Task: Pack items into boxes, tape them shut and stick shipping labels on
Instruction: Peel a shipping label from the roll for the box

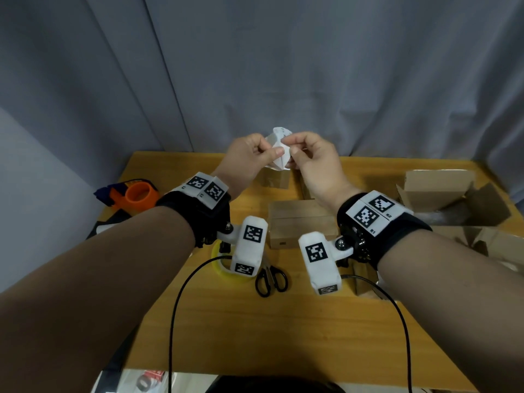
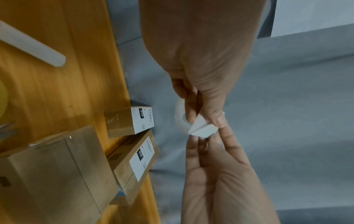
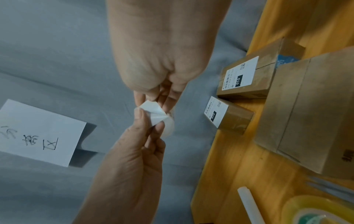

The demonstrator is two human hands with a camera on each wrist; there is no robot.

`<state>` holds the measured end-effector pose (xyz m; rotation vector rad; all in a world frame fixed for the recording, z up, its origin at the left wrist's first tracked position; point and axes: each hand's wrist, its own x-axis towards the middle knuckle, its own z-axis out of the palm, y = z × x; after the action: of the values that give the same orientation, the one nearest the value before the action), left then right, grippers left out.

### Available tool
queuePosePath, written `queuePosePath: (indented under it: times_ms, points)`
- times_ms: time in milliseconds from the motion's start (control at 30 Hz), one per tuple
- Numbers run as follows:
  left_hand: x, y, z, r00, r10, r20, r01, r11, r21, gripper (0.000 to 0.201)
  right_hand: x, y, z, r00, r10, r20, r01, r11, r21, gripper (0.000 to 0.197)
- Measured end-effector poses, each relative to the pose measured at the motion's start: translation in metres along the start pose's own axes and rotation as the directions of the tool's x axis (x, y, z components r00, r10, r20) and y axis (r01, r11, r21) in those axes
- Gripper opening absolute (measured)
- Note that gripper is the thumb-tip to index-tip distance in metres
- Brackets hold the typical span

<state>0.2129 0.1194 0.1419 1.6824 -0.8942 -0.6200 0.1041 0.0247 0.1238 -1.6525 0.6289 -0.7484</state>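
A small white label roll (image 1: pixel 279 137) is held up above the table's far edge, between both hands. My left hand (image 1: pixel 272 153) grips the roll (image 2: pixel 179 119), and its thumb and finger (image 3: pixel 150 121) also pinch the loose label end. My right hand (image 1: pixel 295 153) pinches the curled white label (image 2: pixel 203 128) from the other side, with its fingertips (image 3: pixel 155 101) meeting the left hand's. A plain taped cardboard box (image 1: pixel 300 222) lies below my wrists. Two small boxes bearing printed labels (image 2: pixel 130 121) (image 2: pixel 134 159) stand at the far edge.
Open cardboard boxes (image 1: pixel 436 191) sit at the right. An orange tape dispenser (image 1: pixel 136 195) is at the left edge, with black scissors (image 1: pixel 270 279) and a yellow tape roll (image 1: pixel 221 268) near the middle. A white tube (image 2: pixel 32 44) lies on the wooden table (image 1: pixel 283 336). A grey curtain hangs behind.
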Motion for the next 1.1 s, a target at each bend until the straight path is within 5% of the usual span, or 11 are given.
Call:
queuePosePath:
  times_ms: [300, 400, 700, 967, 1100]
  points:
    - [-0.001, -0.007, -0.004, 0.999, -0.027, -0.025, 0.029, 0.995, 0.1, 0.018, 0.001, -0.001, -0.006, 0.983, 0.17, 0.074, -0.181, 0.968, 0.172, 0.035]
    - [-0.001, -0.006, 0.001, 0.999, -0.018, -0.032, 0.022, 0.99, 0.14, 0.02, 0.002, -0.003, -0.002, 0.971, 0.23, 0.068, -0.24, 0.947, 0.215, 0.022]
    - [-0.004, -0.002, 0.009, 0.994, 0.093, 0.05, -0.1, 0.981, 0.165, 0.029, 0.005, -0.001, 0.007, 0.988, 0.148, -0.036, -0.144, 0.984, 0.107, 0.019]
    - [-0.005, 0.0, 0.002, 0.997, 0.037, 0.063, -0.042, 0.996, 0.084, 0.037, 0.004, 0.008, -0.003, 0.984, 0.177, -0.017, -0.175, 0.981, 0.08, 0.018]
    - [-0.002, -0.008, -0.001, 0.999, 0.005, 0.037, -0.008, 0.998, 0.067, 0.023, 0.004, 0.011, -0.006, 0.984, 0.168, -0.068, -0.164, 0.985, 0.059, 0.024]
